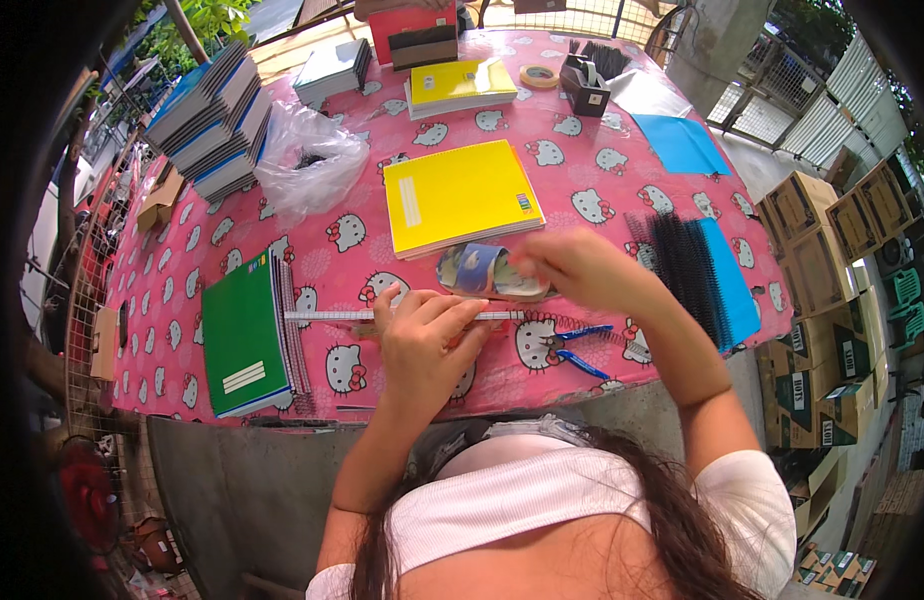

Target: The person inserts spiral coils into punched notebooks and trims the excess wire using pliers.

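My left hand [432, 335] grips a stack of paper sheets [327, 316] that lies edge-on before me, its fingers bent over the top. A thin wire coil [572, 325] runs out from the right end of that stack. My right hand [587, 265] is blurred, its fingers curled beside a rounded, blue-and-green patterned object [482, 270] whose kind I cannot make out. Whether the fingers hold anything does not show. Blue-handled pliers [579, 352] lie with handles spread just right of the coil. A yellow notebook [462, 198] rests beyond my hands.
At the left lies a green notebook [244, 340], with stacked notebooks [217, 125] and a plastic bag [307, 160] behind. Black coils [687, 270] and blue sheets [680, 145] are on the right. A tape dispenser [585, 85] stands farther back. Cardboard boxes [817, 370] stand beyond the table.
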Action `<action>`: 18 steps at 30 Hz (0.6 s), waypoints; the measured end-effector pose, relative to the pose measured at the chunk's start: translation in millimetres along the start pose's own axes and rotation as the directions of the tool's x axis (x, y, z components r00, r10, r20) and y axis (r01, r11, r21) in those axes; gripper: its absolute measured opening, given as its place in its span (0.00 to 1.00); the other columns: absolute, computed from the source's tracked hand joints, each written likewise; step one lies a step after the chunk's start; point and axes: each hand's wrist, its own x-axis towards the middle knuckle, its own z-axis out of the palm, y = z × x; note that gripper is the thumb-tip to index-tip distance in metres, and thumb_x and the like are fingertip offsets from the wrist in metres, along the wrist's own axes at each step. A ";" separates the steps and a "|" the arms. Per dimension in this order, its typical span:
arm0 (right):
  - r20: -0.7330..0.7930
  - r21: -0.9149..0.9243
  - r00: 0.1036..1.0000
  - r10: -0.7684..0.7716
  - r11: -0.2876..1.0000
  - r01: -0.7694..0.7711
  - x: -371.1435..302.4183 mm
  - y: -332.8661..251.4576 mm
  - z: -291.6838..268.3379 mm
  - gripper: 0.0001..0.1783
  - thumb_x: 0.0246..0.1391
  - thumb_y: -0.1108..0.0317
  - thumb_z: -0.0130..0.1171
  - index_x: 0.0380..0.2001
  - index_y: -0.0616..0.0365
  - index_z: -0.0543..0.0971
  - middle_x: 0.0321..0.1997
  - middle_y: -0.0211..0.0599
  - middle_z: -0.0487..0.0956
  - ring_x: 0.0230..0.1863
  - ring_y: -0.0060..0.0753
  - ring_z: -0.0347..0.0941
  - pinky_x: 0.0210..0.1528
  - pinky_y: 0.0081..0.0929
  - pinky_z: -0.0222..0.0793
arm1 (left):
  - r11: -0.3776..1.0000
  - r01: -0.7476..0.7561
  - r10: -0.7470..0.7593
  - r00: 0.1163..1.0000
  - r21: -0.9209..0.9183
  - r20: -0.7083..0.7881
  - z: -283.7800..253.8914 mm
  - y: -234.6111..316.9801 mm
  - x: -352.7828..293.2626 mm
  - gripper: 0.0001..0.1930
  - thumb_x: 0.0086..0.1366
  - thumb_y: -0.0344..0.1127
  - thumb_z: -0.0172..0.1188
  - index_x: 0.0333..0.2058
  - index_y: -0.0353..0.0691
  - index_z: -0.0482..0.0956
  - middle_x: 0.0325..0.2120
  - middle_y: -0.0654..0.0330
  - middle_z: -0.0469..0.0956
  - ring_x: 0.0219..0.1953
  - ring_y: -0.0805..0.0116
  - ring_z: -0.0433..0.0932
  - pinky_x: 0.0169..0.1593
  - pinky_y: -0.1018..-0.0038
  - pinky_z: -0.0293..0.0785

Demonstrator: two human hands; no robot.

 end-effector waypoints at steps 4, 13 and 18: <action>0.092 -0.533 0.969 0.229 0.833 -0.147 12.0 94.0 85.5 0.24 0.43 0.53 0.67 0.39 0.59 0.76 0.34 0.45 0.80 0.38 0.46 0.79 0.38 0.42 0.75 | 1.000 0.025 -0.025 0.996 -0.011 -0.083 6.7 8.3 6.0 0.15 0.48 0.39 0.70 0.35 0.44 0.82 0.28 0.65 0.80 0.35 0.66 0.76 0.53 0.61 0.59; -0.191 0.702 0.952 0.238 0.711 -0.036 -23.8 98.4 52.5 0.23 0.36 0.71 0.64 0.41 0.59 0.74 0.36 0.45 0.79 0.38 0.36 0.76 0.41 0.32 0.72 | 0.999 -0.030 0.022 0.985 -0.041 -0.172 6.2 -8.2 4.5 0.13 0.44 0.37 0.72 0.27 0.43 0.79 0.25 0.63 0.78 0.33 0.63 0.75 0.51 0.62 0.63; -0.131 0.296 0.983 0.130 0.951 -0.086 -15.8 63.5 22.3 0.22 0.36 0.78 0.62 0.42 0.64 0.77 0.36 0.35 0.81 0.37 0.28 0.76 0.40 0.27 0.74 | 0.998 0.016 -0.025 0.991 -0.065 -0.130 3.6 -9.2 6.9 0.13 0.43 0.38 0.74 0.26 0.42 0.80 0.24 0.63 0.79 0.33 0.64 0.76 0.52 0.61 0.63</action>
